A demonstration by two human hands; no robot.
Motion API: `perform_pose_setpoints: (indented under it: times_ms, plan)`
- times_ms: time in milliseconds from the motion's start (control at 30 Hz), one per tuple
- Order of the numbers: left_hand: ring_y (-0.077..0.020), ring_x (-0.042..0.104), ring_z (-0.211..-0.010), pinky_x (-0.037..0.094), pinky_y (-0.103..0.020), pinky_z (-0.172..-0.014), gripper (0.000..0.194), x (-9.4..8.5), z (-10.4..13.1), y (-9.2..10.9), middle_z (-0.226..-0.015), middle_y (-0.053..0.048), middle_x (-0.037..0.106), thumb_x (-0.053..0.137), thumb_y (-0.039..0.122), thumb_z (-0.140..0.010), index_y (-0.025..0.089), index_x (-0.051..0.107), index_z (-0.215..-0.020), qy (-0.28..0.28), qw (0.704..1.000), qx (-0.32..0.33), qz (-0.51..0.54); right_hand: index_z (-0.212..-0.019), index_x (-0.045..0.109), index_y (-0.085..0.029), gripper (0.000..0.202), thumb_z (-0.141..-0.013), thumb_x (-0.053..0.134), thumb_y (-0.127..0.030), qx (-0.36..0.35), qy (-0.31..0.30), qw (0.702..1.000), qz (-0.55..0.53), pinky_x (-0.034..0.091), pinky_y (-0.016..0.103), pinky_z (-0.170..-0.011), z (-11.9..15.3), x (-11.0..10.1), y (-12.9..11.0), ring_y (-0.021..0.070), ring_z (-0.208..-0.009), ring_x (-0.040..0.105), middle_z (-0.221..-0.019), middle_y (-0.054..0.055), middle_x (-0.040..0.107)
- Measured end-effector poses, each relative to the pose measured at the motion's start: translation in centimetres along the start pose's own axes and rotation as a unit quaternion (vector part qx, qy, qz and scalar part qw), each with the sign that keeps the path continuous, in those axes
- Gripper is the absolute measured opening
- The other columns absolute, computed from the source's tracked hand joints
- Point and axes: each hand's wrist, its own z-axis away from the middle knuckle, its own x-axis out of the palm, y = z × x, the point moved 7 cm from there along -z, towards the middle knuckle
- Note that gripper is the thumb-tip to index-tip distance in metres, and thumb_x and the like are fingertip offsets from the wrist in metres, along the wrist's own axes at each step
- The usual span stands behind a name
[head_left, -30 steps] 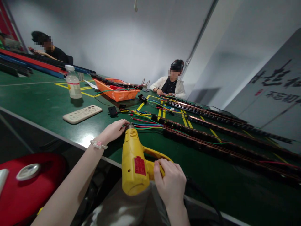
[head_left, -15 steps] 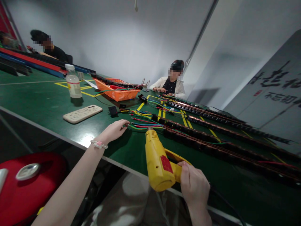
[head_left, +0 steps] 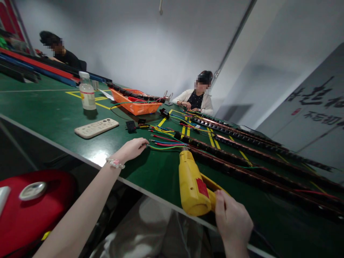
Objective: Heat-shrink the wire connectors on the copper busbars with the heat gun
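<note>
moved: the heat gun (head_left: 192,186), shifted to the right, its nozzle now well apart from the left hand (head_left: 133,148); the right hand (head_left: 234,220) has gone with it.

left hand: narrow pinch, fingertips closed on the end of one green wire (head_left: 166,147), just above the table (head_left: 139,175); beaded bracelet (head_left: 115,163) at the wrist.

right hand: fingers wrapped around the handle of the heat gun, a closed grip, near the table edge.

heat gun: one, yellow, red label on its side; nozzle pointing away from the wearer, near the far stretch of the green wire; whether they touch, cannot tell.

loose wires (head_left: 163,138): red, blue and yellow, spread beside the green wire, running to long dark strips (head_left: 228,156) laid across the right part of the table.

black connector (head_left: 131,126): one, between the phone (head_left: 96,128) and the loose wires.

phone: one, in a pale case, lying flat.

bottle (head_left: 87,95): one, upright, white cap, behind the phone.

basket (head_left: 135,108): one, orange, a dark strip lying across it.

person (head_left: 196,98): seated across the table, white jacket, hands at coloured wires.
</note>
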Motion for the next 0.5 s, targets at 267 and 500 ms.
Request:
perform_pose_setpoints:
  times_ms: [267, 500]
  plan:
    - [-0.0211, 0.061, -0.092, 0.047, -0.031, -0.079, 0.027, -0.2, 0.0, 0.3, -0.101, -0.006, 0.066, 0.039, 0.026, -0.085, 0.021, 0.062, -0.099, -0.006, 1.0, 0.002, -0.004, -0.075, 0.06, -0.021, 0.041, -0.092, 0.029, -0.042, -0.043, -0.004, 0.999, -0.032, 0.03, 0.028, -0.057, 1.0, -1.1, -2.7, 0.0154, -0.06, 0.053, -0.069, 0.002, 0.064]
    - [-0.0195, 0.06, -0.096, 0.046, -0.03, -0.08, 0.027, -1.0, 0.1, 0.8, -0.107, -0.004, 0.064, 0.036, 0.03, -0.089, 0.022, 0.059, -0.102, 0.031, 0.999, 0.019, 0.004, -0.074, 0.06, -0.02, 0.037, -0.093, 0.032, -0.034, -0.067, 0.02, 0.995, -0.074, 0.031, 0.027, -0.062, 1.0, -1.4, -5.2, 0.0141, -0.06, 0.052, -0.067, 0.002, 0.063]
